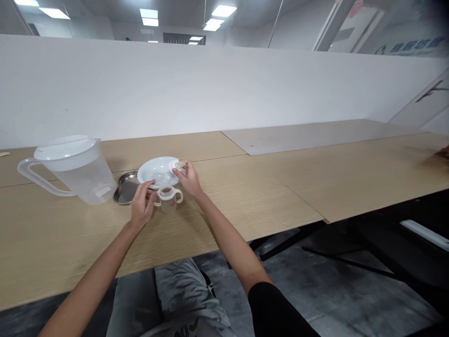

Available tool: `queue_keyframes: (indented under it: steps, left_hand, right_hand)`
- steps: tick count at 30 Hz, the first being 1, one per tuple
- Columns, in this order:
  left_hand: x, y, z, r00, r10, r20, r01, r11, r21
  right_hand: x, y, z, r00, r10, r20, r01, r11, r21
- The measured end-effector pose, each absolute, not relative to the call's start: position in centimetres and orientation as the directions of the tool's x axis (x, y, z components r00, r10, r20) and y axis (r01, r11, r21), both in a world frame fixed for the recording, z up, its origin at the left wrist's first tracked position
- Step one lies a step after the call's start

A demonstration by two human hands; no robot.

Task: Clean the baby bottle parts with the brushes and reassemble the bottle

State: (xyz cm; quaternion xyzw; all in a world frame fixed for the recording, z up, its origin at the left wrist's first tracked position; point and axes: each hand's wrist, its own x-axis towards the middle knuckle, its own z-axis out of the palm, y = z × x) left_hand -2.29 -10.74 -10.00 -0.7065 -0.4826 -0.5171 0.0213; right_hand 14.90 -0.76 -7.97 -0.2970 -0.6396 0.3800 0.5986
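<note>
A small two-handled baby bottle (168,201) stands upright and uncapped on the table in front of me, red print on its side. My left hand (142,203) is at its left handle, thumb and fingers curled against it, one finger raised near the plate's rim. Pinched in my right hand (189,179) is the bottle's white cap (175,164) with a clear nipple, tilted above the right part of a white plate (147,169). Something clear (161,178) lies on the plate, too indistinct to name. A shiny metal tray (125,188) lies beside the plate, partly hidden by it.
On the left stands a large translucent lidded pitcher (82,173). A white partition (210,89) runs behind the wooden table (245,196), whose front edge is close to my lap. At the far right edge, part of another person's hand (445,151) shows.
</note>
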Motion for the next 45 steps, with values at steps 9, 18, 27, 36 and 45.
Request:
queue_keyframes:
  steps: [9,18,27,36,45]
  left_hand:
    - [-2.3,-10.8,-10.0,0.019,0.668,0.744,0.698,-0.542,0.469]
    - [-2.3,-10.8,-10.1,0.036,0.696,0.717,0.696,-0.532,0.482]
    - [-2.4,-10.7,-10.3,0.048,0.706,0.706,0.694,-0.532,0.485]
    - [-2.3,-10.7,-10.3,0.042,0.725,0.688,0.699,-0.513,0.498]
    - [-2.3,-10.7,-10.3,0.045,0.721,0.691,0.696,-0.519,0.497]
  right_hand:
    - [15.1,-0.8,-7.7,-0.125,0.879,0.459,-0.081,0.452,-0.888]
    - [15.2,-0.9,-8.1,-0.15,0.873,0.464,0.106,0.48,-0.871]
    - [15.8,-1.0,-7.7,-0.097,0.765,0.637,0.379,0.62,-0.686]
    - [16.0,-1.3,-7.5,-0.273,0.746,0.607,0.647,0.61,-0.458]
    - [15.8,-0.6,-8.1,-0.269,0.736,0.621,0.548,0.647,-0.53]
